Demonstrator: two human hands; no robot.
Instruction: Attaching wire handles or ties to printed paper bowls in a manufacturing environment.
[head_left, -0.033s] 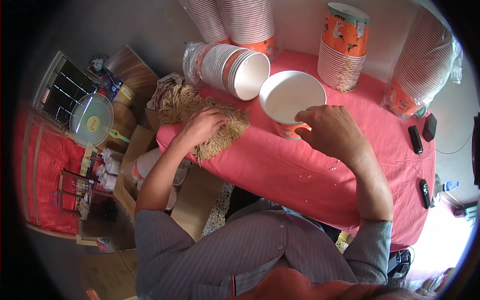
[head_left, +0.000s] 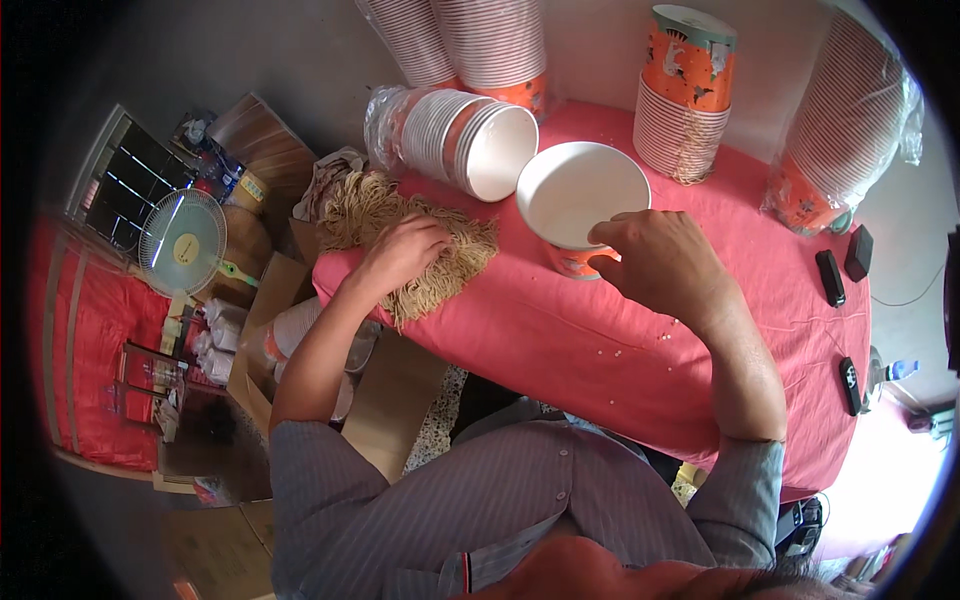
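A large white-lined paper bucket [head_left: 575, 190] with an orange printed outside stands upright on the pink-covered table. My right hand [head_left: 665, 265] grips its near right rim, the thumb outside and the index finger over the edge. To the left, a loose heap of tan strings [head_left: 440, 285] spreads across the table corner and hangs slightly over the front edge. My left hand [head_left: 408, 252] lies on this heap with fingers curled into the strings; the fingertips are partly hidden there.
A nested bucket stack [head_left: 455, 140] lies on its side behind the strings. More stacks stand at the back, including an orange-topped stack [head_left: 685, 90] and a plastic-wrapped stack [head_left: 850, 120]. Small black devices [head_left: 830, 278] lie at right. An open cardboard box [head_left: 390, 400] and a fan [head_left: 183, 240] are at left.
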